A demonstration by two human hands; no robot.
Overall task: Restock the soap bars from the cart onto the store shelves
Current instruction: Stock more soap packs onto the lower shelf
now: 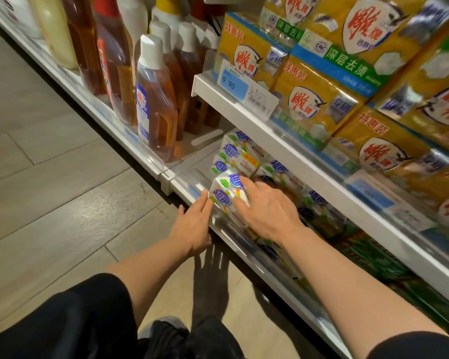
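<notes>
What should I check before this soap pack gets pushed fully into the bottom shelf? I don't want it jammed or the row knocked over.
1. Right hand on the white soap pack: ok, fingers lie over its top.
2. Left hand steadying it: ok, fingertips touch its near left corner.
3. Pack past the clear front rail: cannot tell, it sits tilted at the edge.
4. Headroom under the upper shelf: ok, open gap above the pack.
5. Matching soap packs behind: ok, stacked upright.
6. Free slot under the right hand: cannot tell, the hand hides it.
</notes>
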